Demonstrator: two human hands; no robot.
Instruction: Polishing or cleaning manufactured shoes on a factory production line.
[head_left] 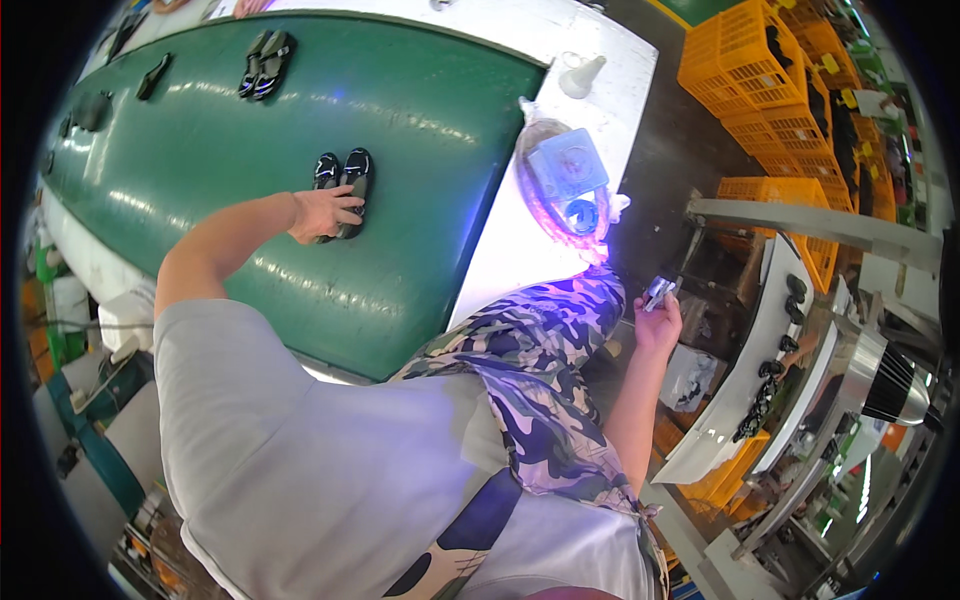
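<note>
A pair of shiny black shoes (357, 168) stands side by side on the green belt to my left. My left hand (322, 214) reaches across their rear part, fingers bent over the shoes and gripping them; the thumb is hidden. Off to the right, beyond the white table edge, my right hand (658, 324) is raised with its fingers closed on a small silvery metal piece (659, 290). Its exact kind is too small to make out. Camouflage-patterned cloth (540, 340) lies between my arms.
On the white table edge (490, 270) sit a blue translucent box (568, 163) in a plastic bag and a white cone-shaped bottle (582, 76). More shoes (266, 64) lie farther along the belt (430, 120). Orange crates (745, 60) and a rack with black pieces (770, 368) stand right.
</note>
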